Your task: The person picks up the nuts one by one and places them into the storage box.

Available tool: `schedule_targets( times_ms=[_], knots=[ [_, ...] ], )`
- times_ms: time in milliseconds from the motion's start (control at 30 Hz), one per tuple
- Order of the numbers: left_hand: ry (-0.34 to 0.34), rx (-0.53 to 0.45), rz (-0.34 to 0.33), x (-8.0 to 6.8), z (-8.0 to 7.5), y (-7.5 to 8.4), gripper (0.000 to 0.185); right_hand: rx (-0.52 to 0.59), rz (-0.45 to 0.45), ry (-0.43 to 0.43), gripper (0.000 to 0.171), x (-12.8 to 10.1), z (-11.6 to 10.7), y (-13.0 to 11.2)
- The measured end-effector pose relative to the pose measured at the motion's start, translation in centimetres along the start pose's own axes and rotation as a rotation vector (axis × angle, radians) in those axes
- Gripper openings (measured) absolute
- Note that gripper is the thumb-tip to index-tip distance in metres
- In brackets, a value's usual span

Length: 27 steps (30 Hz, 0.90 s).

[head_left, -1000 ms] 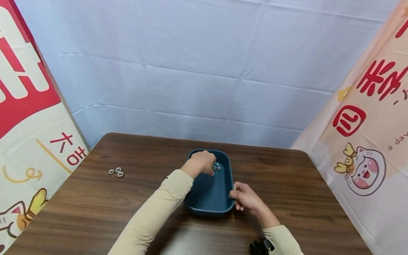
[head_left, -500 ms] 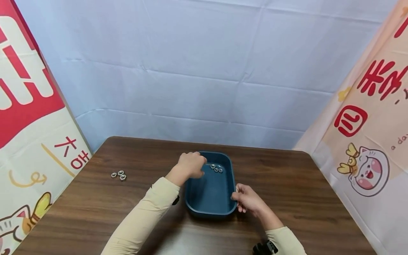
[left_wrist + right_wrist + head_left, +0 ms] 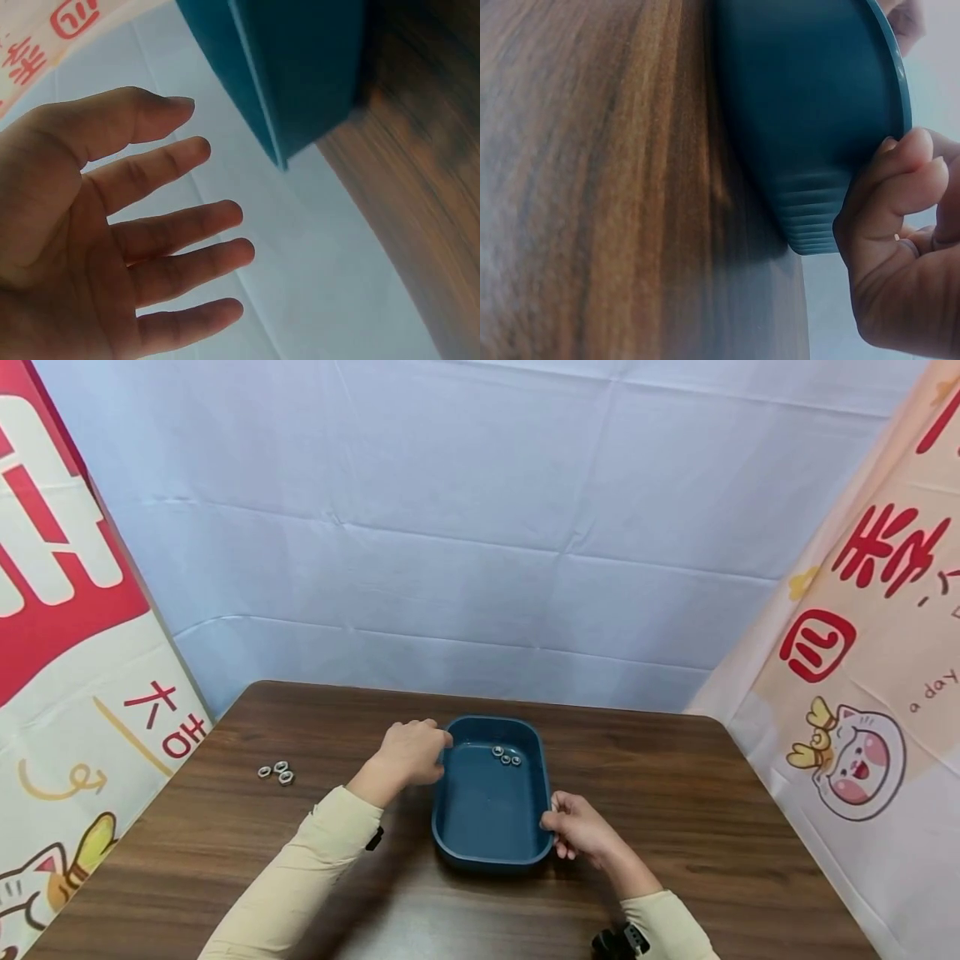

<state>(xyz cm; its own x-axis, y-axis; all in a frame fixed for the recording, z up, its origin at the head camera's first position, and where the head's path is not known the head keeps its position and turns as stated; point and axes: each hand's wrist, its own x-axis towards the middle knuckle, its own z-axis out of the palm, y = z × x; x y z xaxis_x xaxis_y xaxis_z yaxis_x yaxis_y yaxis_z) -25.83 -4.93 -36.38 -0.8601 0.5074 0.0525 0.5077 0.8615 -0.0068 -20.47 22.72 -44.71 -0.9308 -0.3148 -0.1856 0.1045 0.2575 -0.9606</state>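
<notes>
Fingers (image 3: 187, 226) of the left hand (image 3: 408, 753) extended and spread wide, the palm free, just beside the left rim of a dark blue tray (image 3: 491, 814); fingers (image 3: 900, 196) of the right hand (image 3: 573, 823) curled, pinching the tray's right rim with the thumb. The tray sits upright near the middle of a brown wood-grain surface (image 3: 660, 777), whose far corners are rounded and whose near part carries a pale sheen. Behind hangs a creased, pale blue-white cloth (image 3: 480, 535); a red and cream left banner (image 3: 82, 668) and a peach and white right banner (image 3: 862, 664), both printed with characters and cartoons, flank the surface. Three metal nuts (image 3: 506, 759) lie grouped toward the tray's far end; three loose nuts (image 3: 286, 777) lie close together on the surface, well to the left. The left hand and its cream sleeve (image 3: 292, 860) stand between the loose nuts and the tray, whose walls hide its contents from both wrist views. A dark wrist device (image 3: 618, 941) shows beside the right sleeve (image 3: 669, 928).
</notes>
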Motion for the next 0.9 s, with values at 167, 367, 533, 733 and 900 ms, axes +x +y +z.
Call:
schedule_targets(
  times_ms=[167, 367, 533, 733, 900],
  knots=[
    [-0.006, -0.012, -0.015, -0.6, 0.4, -1.3, 0.035, 0.005, 0.001, 0.009, 0.016, 0.1, -0.1, 0.0],
    [-0.034, -0.013, -0.045, -1.8, 1.5, -3.0, 0.045, -0.002, 0.006, 0.005, 0.015, 0.1, -0.1, 0.1],
    [-0.056, -0.048, -0.069, -2.9, 2.4, -4.6, 0.046, -0.005, 0.005, -0.007, 0.016, 0.2, -0.1, 0.2],
    [-0.066, -0.083, -0.106, -3.6, 3.2, -6.2, 0.044, -0.007, 0.002, 0.008, 0.016, 0.2, -0.2, 0.3],
    [-0.07, -0.092, -0.164, -4.6, 3.8, -7.6, 0.045, 0.002, -0.005, -0.004, 0.015, 0.2, -0.1, 0.4]
  ],
)
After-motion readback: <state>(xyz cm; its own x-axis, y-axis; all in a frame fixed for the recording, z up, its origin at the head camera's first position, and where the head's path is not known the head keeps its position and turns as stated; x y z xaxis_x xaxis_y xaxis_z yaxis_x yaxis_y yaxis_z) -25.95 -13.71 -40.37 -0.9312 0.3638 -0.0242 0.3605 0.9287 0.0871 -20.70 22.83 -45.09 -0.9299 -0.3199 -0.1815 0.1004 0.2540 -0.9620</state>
